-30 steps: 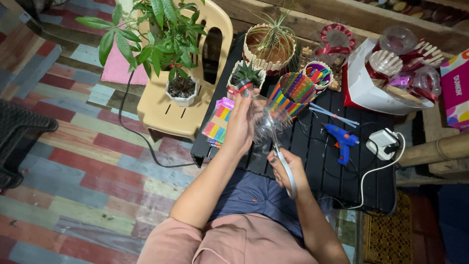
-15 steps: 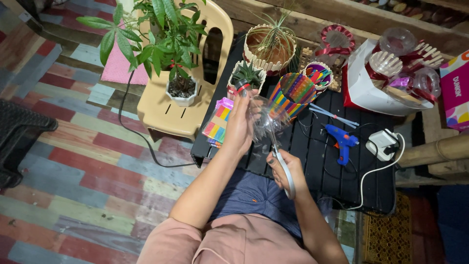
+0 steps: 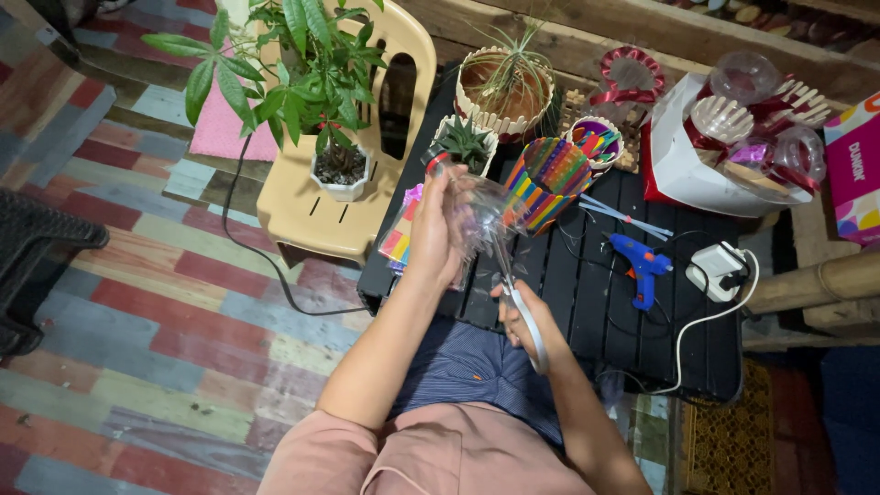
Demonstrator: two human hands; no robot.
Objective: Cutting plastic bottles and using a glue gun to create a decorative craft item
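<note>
From my remote seat I see the left hand wrapped around a clear plastic bottle, fingers curled over its side so the piece is held up above the near edge of the black slatted table, while the right hand is closed through the white handles of a pair of scissors, blades pointing up into the plastic just right of the holding palm. I judge the bottle light, thin and springy, slick to the touch, likely to buckle if squeezed and sharp along any cut edge, so it is best held around the body close to the cut line, as here. Just beyond the grip stand a striped stick basket and a small spiky plant pot; farther right lie a blue glue gun and a white plug adapter; to the left, a potted leafy plant sits on a cream plastic chair. Against the frame half a second earlier, the scissor hand has shifted only slightly, and the bottle sits in much the same spot.
</note>
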